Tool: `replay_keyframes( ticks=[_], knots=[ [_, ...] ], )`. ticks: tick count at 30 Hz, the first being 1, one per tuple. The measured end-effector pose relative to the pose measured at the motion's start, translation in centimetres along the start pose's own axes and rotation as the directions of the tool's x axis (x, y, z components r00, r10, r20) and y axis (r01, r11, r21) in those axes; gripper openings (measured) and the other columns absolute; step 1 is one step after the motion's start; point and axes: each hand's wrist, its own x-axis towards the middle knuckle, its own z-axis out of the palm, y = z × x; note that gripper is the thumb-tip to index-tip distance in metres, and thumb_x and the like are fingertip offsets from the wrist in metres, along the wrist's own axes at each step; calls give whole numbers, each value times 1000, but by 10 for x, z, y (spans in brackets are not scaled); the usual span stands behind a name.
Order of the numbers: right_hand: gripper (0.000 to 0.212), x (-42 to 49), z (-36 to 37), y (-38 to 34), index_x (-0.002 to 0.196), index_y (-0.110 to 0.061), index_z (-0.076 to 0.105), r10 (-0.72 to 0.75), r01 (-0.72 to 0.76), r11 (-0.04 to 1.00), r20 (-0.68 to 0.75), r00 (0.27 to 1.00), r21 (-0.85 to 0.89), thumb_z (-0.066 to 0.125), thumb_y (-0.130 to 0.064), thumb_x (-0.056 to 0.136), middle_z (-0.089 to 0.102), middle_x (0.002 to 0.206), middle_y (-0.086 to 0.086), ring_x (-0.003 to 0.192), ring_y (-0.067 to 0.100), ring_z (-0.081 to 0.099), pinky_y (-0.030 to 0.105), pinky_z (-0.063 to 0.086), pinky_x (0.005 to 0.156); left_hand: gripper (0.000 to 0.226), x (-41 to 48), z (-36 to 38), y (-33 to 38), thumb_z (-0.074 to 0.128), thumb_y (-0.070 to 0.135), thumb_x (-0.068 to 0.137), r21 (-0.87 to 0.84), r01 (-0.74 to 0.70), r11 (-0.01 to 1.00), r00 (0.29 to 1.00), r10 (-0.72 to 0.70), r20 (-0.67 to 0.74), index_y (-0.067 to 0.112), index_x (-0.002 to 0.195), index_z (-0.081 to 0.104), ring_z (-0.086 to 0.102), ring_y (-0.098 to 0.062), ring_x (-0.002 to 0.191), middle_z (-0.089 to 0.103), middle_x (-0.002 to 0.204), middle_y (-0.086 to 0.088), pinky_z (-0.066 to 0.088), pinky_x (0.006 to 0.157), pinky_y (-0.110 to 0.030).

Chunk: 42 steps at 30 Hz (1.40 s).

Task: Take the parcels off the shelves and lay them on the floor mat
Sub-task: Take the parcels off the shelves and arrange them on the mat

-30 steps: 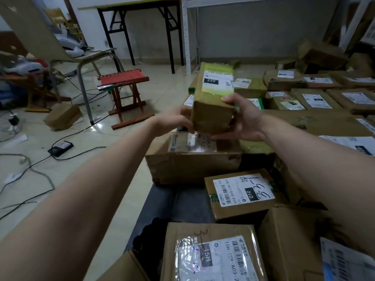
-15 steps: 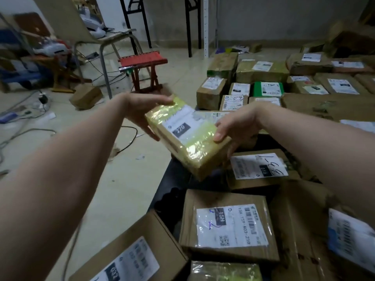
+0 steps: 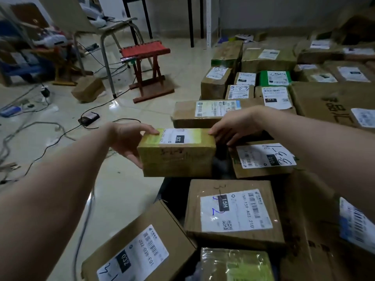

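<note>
A yellow-green taped parcel point(image 3: 178, 159) with a white label marked 220 sits level between my hands, label up, low over the left edge of the dark floor mat point(image 3: 172, 189). My left hand point(image 3: 125, 140) grips its left end, thumb on top and fingers underneath. My right hand point(image 3: 233, 126) holds the right end with its fingers curled against the top edge. Around it lie a long brown parcel point(image 3: 205, 114) behind, a parcel marked 010 point(image 3: 263, 159) to the right, and a parcel marked 15H point(image 3: 235, 211) in front.
Several more cardboard parcels cover the mat to the right and rear point(image 3: 269, 57). A red folding stool point(image 3: 146, 63), a chair point(image 3: 105, 29), a loose brown box point(image 3: 88, 89) and cables with a power adapter point(image 3: 89, 118) lie on the tiled floor at left.
The parcel came down from upright at chest height, through a tilt, to level and low beside the long brown parcel. Both hands stayed on its ends.
</note>
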Motion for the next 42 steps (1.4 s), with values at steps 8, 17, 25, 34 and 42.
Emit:
replay_keyframes(
  ticks=[8, 17, 25, 34, 42],
  knots=[
    [45, 7, -2, 9, 109, -11, 73, 76, -130, 765, -113, 991, -630, 85, -37, 74, 65, 112, 2, 96, 15, 64, 21, 56, 62, 85, 33, 24, 2, 87, 30, 70, -48, -43, 998, 999, 42, -32, 5, 141, 48, 57, -42, 123, 48, 145, -23, 59, 84, -45],
    [98, -19, 23, 4, 116, -22, 65, 278, -273, 272, -197, 940, -923, 90, -68, 34, 68, 110, 0, 98, 25, 66, 40, 56, 89, 64, 53, 47, 34, 68, 49, 81, 152, -47, 987, 981, 74, -177, 10, 130, 57, 68, -37, 106, 67, 121, -18, 58, 84, -51],
    [72, -37, 35, 13, 118, -22, 64, 90, -254, 186, -240, 966, -949, 77, -69, 64, 58, 94, -2, 89, 20, 62, 35, 57, 81, 60, 65, 44, 36, 64, 50, 82, 135, -90, 987, 951, 125, -283, 7, 124, 59, 73, -35, 92, 71, 108, -18, 60, 70, -45],
    [31, -51, 91, -18, 104, -20, 56, -257, -194, 67, -205, 944, -979, 68, -38, 82, 34, 73, 2, 57, 20, 36, 30, 32, 48, 78, 43, 38, 32, 63, 42, 69, 86, -105, 991, 956, 124, -267, -7, 128, 51, 68, -39, 106, 68, 118, -24, 55, 85, -55],
    [91, -50, 201, -22, 133, -13, 47, -273, 370, 255, 301, 914, -893, 65, -78, 71, 54, 126, 10, 110, 28, 56, 43, 51, 89, 62, 30, 49, -17, 44, 18, 88, 253, 325, 911, 921, -244, -302, -7, 144, 36, 60, -45, 116, 59, 128, -29, 47, 93, -67]
  ],
)
